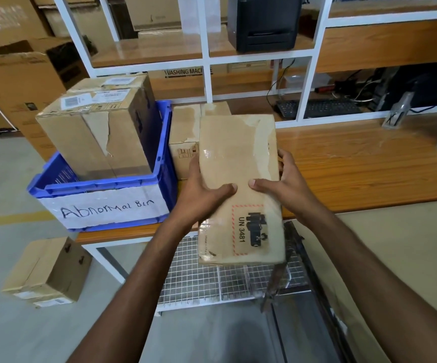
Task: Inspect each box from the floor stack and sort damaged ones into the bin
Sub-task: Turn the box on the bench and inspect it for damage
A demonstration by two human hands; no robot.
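Our left hand (201, 195) and right hand (282, 187) grip the flat brown cardboard box (238, 158), long axis pointing away; the blue plastic bin (102, 187) lies leftward, nearer the left hand.

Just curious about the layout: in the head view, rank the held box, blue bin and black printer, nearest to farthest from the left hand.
1. Held box: gripped by the left hand.
2. Blue bin: just left, on the table.
3. Black printer: far back, on the upper shelf.
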